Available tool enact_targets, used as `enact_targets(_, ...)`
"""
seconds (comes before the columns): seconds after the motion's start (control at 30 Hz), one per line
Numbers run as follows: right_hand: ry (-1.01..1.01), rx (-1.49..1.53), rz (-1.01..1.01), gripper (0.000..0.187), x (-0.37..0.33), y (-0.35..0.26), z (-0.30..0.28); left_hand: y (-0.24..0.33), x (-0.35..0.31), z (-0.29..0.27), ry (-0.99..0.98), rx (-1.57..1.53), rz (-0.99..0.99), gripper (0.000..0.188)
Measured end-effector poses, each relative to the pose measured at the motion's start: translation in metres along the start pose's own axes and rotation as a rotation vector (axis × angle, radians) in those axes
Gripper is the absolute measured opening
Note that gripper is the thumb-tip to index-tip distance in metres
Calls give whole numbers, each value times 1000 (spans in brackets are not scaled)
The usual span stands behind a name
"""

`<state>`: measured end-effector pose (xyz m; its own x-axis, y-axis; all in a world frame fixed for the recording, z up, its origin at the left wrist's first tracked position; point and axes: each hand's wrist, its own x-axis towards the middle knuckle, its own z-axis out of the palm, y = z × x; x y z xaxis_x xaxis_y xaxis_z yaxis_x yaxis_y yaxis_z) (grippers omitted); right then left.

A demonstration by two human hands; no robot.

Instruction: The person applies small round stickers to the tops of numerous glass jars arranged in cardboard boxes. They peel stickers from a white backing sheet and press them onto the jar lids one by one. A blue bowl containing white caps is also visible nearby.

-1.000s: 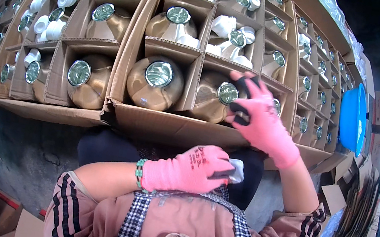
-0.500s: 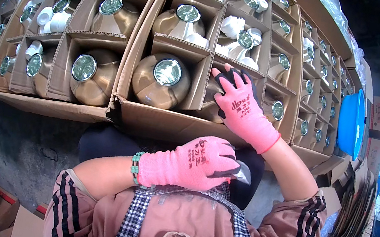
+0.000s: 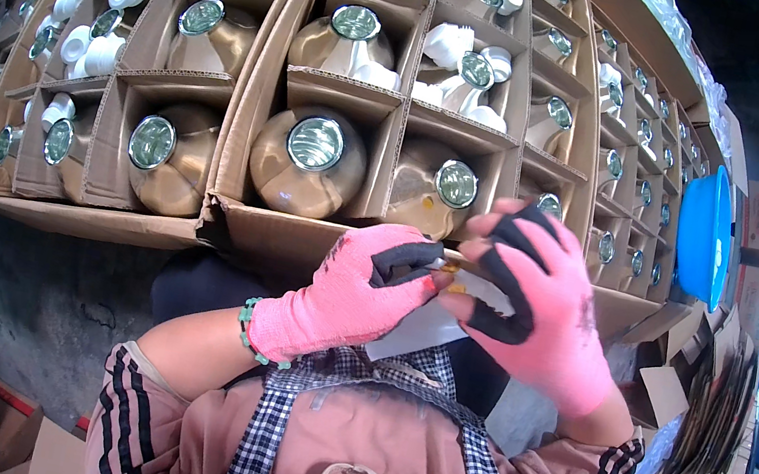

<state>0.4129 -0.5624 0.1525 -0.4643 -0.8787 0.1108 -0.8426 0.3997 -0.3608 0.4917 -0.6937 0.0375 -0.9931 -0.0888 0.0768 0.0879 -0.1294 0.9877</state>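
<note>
My left hand [image 3: 359,294] and right hand [image 3: 529,309] (both pink-gloved) pinch a small gold piece [image 3: 450,272] between their fingertips, over a white sheet [image 3: 424,331], below the boxed brown bottles [image 3: 311,164].

Between my two pink-gloved grips I hold a white sheet [image 3: 429,332], flat and pale, slanting down from my fingertips toward my chest. At its upper edge, where my left grip [image 3: 358,299] and right grip [image 3: 530,304] meet, sits a small yellowish piece [image 3: 456,273], perhaps a sticker; it is too small to tell. Both are pinched, lifted just before the carton's front flap.
</note>
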Motion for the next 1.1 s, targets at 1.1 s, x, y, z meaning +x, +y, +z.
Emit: enact_targets(1.1, -190, 8, -347, 14, 95, -4, 53, -27, -1, 16, -100, -397, -346, 30)
